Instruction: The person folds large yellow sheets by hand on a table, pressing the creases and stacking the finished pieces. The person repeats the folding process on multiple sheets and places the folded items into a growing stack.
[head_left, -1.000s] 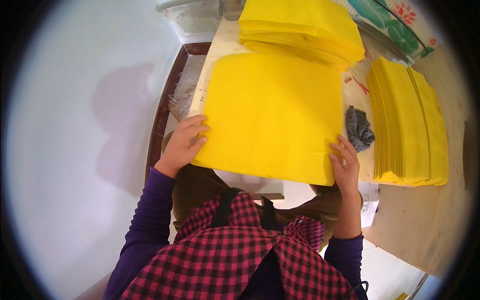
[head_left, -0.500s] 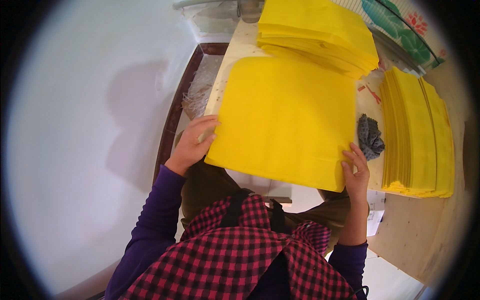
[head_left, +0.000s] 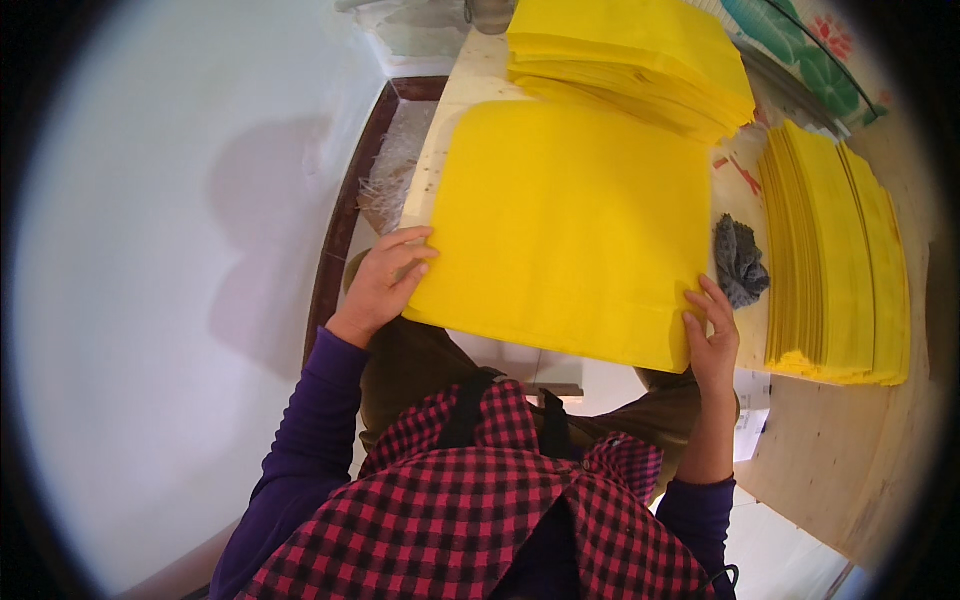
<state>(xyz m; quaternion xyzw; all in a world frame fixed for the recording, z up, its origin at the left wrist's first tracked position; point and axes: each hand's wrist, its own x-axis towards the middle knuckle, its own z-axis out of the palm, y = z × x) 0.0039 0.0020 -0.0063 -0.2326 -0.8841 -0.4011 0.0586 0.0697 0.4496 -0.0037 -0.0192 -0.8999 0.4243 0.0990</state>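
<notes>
A large yellow fabric sheet (head_left: pixel 570 225) with rounded far corners lies flat in front of me, its near edge reaching past the table's front edge above my lap. At its left edge is my left hand (head_left: pixel 385 280), fingers stretched and thumb apart, the tips touching the fabric. My right hand (head_left: pixel 712 335) is at the right edge near the near corner, its fingers spread and lightly against the sheet. Neither hand visibly grips it. Whether it is one layer or several I cannot tell.
A thick pile of yellow fabric (head_left: pixel 630 55) sits behind the sheet. To the right stands a long stack of folded yellow pieces (head_left: pixel 820 260). Between that stack and the sheet lie a crumpled dark grey cloth (head_left: pixel 740 262) and red scraps (head_left: pixel 745 175). A white wall (head_left: pixel 180 300) is at left.
The sheet, piles and table appear slightly higher in the picture, as the view has shifted a little. My hands stay at the same two edges, with hardly any movement.
</notes>
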